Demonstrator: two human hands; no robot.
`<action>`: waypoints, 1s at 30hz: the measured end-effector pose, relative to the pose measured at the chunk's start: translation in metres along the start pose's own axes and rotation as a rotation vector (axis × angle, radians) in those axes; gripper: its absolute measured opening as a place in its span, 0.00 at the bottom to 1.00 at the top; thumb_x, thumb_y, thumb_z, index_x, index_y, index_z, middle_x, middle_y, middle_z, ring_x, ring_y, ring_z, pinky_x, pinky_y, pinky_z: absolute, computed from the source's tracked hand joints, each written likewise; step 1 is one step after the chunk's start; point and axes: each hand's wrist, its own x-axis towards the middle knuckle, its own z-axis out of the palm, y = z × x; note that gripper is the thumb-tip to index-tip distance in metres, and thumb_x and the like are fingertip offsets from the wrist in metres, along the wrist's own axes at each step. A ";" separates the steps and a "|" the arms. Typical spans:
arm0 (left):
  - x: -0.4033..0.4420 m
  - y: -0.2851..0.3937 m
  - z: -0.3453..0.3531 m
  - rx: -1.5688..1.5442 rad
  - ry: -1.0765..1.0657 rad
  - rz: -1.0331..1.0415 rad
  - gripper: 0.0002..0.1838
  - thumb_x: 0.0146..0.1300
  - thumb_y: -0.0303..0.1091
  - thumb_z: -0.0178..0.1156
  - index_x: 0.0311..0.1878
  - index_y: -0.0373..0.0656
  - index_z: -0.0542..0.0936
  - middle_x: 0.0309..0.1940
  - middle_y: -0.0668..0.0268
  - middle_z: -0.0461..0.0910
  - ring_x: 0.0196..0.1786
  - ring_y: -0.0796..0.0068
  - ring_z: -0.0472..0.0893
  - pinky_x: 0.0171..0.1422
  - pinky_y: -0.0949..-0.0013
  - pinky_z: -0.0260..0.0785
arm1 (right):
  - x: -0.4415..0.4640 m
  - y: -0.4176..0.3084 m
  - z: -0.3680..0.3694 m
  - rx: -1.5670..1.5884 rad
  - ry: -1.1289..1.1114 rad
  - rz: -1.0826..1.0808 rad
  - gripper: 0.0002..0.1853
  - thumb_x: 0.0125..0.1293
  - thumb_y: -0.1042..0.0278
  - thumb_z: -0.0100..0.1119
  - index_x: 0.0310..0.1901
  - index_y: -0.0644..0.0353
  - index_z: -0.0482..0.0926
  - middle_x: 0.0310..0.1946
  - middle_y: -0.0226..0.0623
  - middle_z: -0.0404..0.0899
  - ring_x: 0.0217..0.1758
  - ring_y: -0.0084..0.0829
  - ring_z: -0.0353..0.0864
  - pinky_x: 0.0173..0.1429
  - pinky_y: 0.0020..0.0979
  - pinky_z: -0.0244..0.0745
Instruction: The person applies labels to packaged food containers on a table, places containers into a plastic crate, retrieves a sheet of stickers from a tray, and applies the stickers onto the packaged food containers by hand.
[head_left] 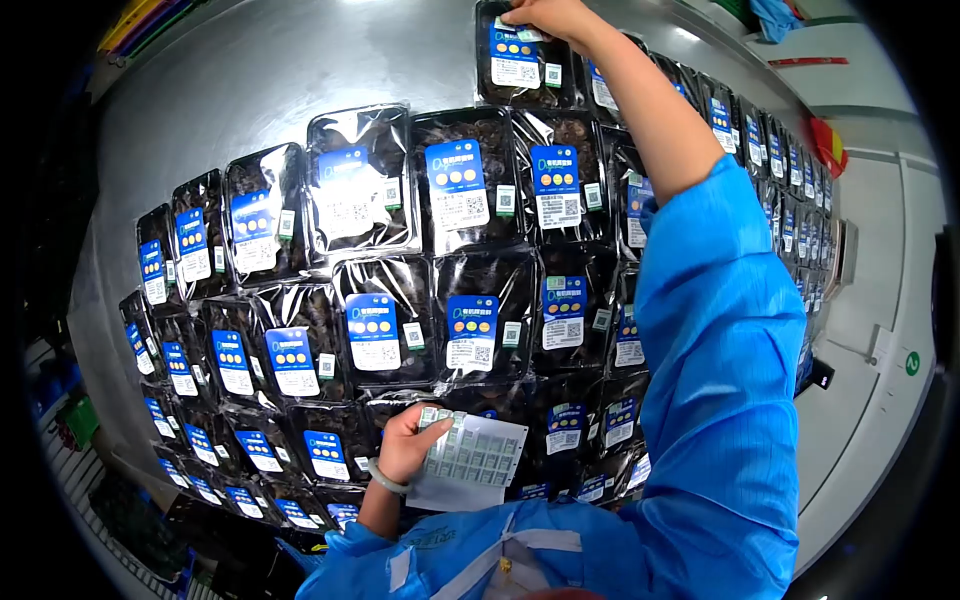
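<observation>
1. Trays (pixel 475 130), dark and film-wrapped, are covering most of the metal table (pixel 250 80), from 8 o'clock around past 2 o'clock. They are lying label side up in close rows, I judge so that each face is staying readable and within reach.
2. My right hand (pixel 550 15) is reaching to 12 o'clock, over the farthest tray (pixel 512 88) of that stretch. Its fingers are bending at the top of the label, by a small pale piece (pixel 530 35); whether they are pinching it or only pressing, I cannot tell.
3. My left hand (pixel 405 445) is grasping a sticker sheet (pixel 450 492) at 6 to 7 o'clock, thumb on top, at its left side. I am probably holding it near my body and face up so the small stickers (pixel 470 455) are lying handy.
4. Counting: two hands are working, one sheet is showing, and one pale bracelet (pixel 389 477) is circling my left wrist. In the row just nearer me than the 12 o'clock tray, six trays are lying uncovered between 9 and 1 o'clock; a seventh is partly hiding behind my right arm. The 12 o'clock tray is carrying one large blue-and-white label (pixel 514 60) and one small code sticker (pixel 553 75). Overlap and blur are preventing a full count of trays or stickers.
</observation>
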 end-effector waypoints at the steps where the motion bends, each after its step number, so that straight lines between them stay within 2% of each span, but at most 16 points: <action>1: 0.000 0.002 0.001 0.017 0.005 0.005 0.05 0.66 0.26 0.65 0.42 0.36 0.82 0.32 0.73 0.83 0.34 0.87 0.77 0.38 0.78 0.71 | 0.006 -0.002 0.004 -0.153 -0.030 0.022 0.20 0.51 0.70 0.74 0.43 0.67 0.78 0.33 0.46 0.83 0.36 0.38 0.85 0.40 0.36 0.80; 4: 0.000 0.004 0.001 0.013 -0.015 0.009 0.05 0.66 0.26 0.64 0.42 0.36 0.82 0.33 0.73 0.83 0.34 0.87 0.77 0.38 0.78 0.71 | 0.006 0.001 0.018 -0.728 0.161 -0.148 0.23 0.50 0.63 0.75 0.43 0.66 0.78 0.39 0.55 0.83 0.44 0.49 0.85 0.48 0.44 0.80; 6: -0.001 0.003 0.000 0.016 -0.018 0.014 0.05 0.66 0.26 0.64 0.42 0.36 0.82 0.33 0.72 0.83 0.34 0.87 0.78 0.38 0.78 0.71 | -0.016 -0.030 0.012 -0.851 0.251 -0.081 0.24 0.50 0.57 0.75 0.43 0.66 0.78 0.40 0.57 0.83 0.47 0.53 0.83 0.50 0.49 0.77; 8: 0.001 0.002 -0.002 0.010 -0.024 0.007 0.05 0.66 0.26 0.64 0.42 0.36 0.82 0.33 0.72 0.83 0.34 0.87 0.78 0.38 0.78 0.71 | 0.001 0.007 -0.010 -0.712 0.185 -0.198 0.23 0.54 0.55 0.73 0.42 0.67 0.78 0.36 0.54 0.84 0.41 0.48 0.85 0.44 0.45 0.78; 9: 0.001 0.002 -0.003 -0.004 -0.026 0.009 0.05 0.66 0.26 0.64 0.42 0.36 0.82 0.33 0.72 0.83 0.34 0.87 0.78 0.38 0.78 0.71 | -0.010 -0.011 -0.027 -0.488 -0.067 0.039 0.21 0.58 0.56 0.71 0.39 0.68 0.78 0.31 0.49 0.83 0.34 0.41 0.85 0.38 0.39 0.78; 10: 0.001 0.002 -0.002 -0.019 -0.031 0.010 0.05 0.66 0.26 0.64 0.42 0.36 0.82 0.33 0.72 0.83 0.34 0.87 0.77 0.38 0.78 0.71 | -0.038 -0.021 -0.035 -0.047 -0.086 0.091 0.18 0.61 0.59 0.69 0.37 0.68 0.77 0.28 0.46 0.82 0.30 0.35 0.83 0.35 0.35 0.77; 11: 0.000 0.002 -0.001 -0.036 -0.035 0.009 0.05 0.66 0.26 0.64 0.43 0.36 0.82 0.33 0.72 0.83 0.34 0.87 0.77 0.38 0.78 0.71 | -0.063 -0.029 -0.048 0.125 -0.112 0.135 0.12 0.60 0.66 0.67 0.36 0.67 0.77 0.28 0.45 0.82 0.31 0.36 0.84 0.36 0.36 0.77; 12: 0.001 0.001 -0.001 -0.032 -0.039 0.017 0.05 0.66 0.26 0.64 0.43 0.36 0.82 0.33 0.72 0.83 0.34 0.87 0.77 0.39 0.78 0.70 | -0.087 -0.020 -0.063 0.142 -0.145 0.077 0.19 0.64 0.56 0.67 0.47 0.63 0.77 0.37 0.36 0.82 0.36 0.28 0.82 0.44 0.30 0.77; 13: 0.002 0.000 -0.002 -0.025 -0.043 0.023 0.05 0.66 0.26 0.64 0.43 0.36 0.82 0.33 0.72 0.83 0.35 0.87 0.77 0.39 0.78 0.70 | -0.119 -0.029 -0.071 0.181 -0.093 0.089 0.15 0.68 0.58 0.64 0.44 0.60 0.75 0.34 0.28 0.75 0.34 0.19 0.75 0.44 0.22 0.74; 14: 0.002 -0.001 -0.002 -0.015 -0.047 0.031 0.05 0.66 0.26 0.64 0.43 0.36 0.82 0.34 0.72 0.83 0.35 0.87 0.77 0.39 0.78 0.70 | -0.139 -0.017 -0.086 0.212 -0.111 0.099 0.13 0.66 0.60 0.65 0.41 0.59 0.74 0.32 0.27 0.75 0.33 0.19 0.74 0.42 0.22 0.72; 16: 0.003 -0.003 -0.002 -0.014 -0.048 0.032 0.05 0.66 0.26 0.64 0.43 0.36 0.82 0.34 0.72 0.83 0.35 0.88 0.77 0.40 0.79 0.70 | -0.183 -0.006 -0.098 0.176 -0.055 0.184 0.11 0.63 0.71 0.65 0.44 0.63 0.75 0.31 0.29 0.77 0.32 0.20 0.75 0.41 0.24 0.71; 19: 0.001 0.002 0.000 0.055 -0.039 0.050 0.05 0.67 0.26 0.63 0.44 0.35 0.82 0.35 0.73 0.84 0.36 0.88 0.77 0.41 0.78 0.70 | -0.223 0.026 -0.106 0.171 -0.046 0.230 0.11 0.62 0.74 0.64 0.45 0.63 0.75 0.34 0.32 0.79 0.36 0.22 0.78 0.45 0.25 0.73; 22: 0.001 0.001 0.005 0.047 -0.016 0.093 0.06 0.67 0.26 0.63 0.45 0.35 0.82 0.36 0.72 0.84 0.37 0.88 0.78 0.42 0.78 0.70 | -0.236 0.007 -0.079 0.269 -0.058 0.212 0.14 0.59 0.78 0.65 0.46 0.64 0.74 0.39 0.36 0.81 0.42 0.26 0.82 0.51 0.28 0.76; 24: 0.000 0.002 0.006 0.079 -0.012 0.107 0.07 0.67 0.26 0.63 0.45 0.35 0.82 0.37 0.71 0.84 0.38 0.87 0.78 0.43 0.78 0.71 | -0.226 -0.007 -0.054 0.263 -0.102 0.146 0.13 0.58 0.79 0.65 0.44 0.64 0.74 0.37 0.33 0.80 0.39 0.21 0.78 0.50 0.26 0.74; 28: -0.009 0.008 0.011 0.084 0.007 0.140 0.07 0.67 0.27 0.63 0.46 0.35 0.82 0.37 0.71 0.84 0.39 0.86 0.79 0.44 0.77 0.72 | -0.190 -0.006 -0.010 -0.028 -0.151 0.043 0.12 0.57 0.80 0.67 0.40 0.64 0.74 0.32 0.32 0.80 0.37 0.20 0.79 0.46 0.26 0.74; 30: -0.017 0.017 0.012 0.140 0.024 0.174 0.07 0.67 0.27 0.63 0.46 0.36 0.81 0.37 0.71 0.84 0.39 0.87 0.78 0.44 0.77 0.72 | -0.177 0.010 0.006 -0.194 -0.174 -0.059 0.16 0.52 0.77 0.70 0.41 0.63 0.76 0.32 0.41 0.84 0.37 0.36 0.85 0.44 0.35 0.77</action>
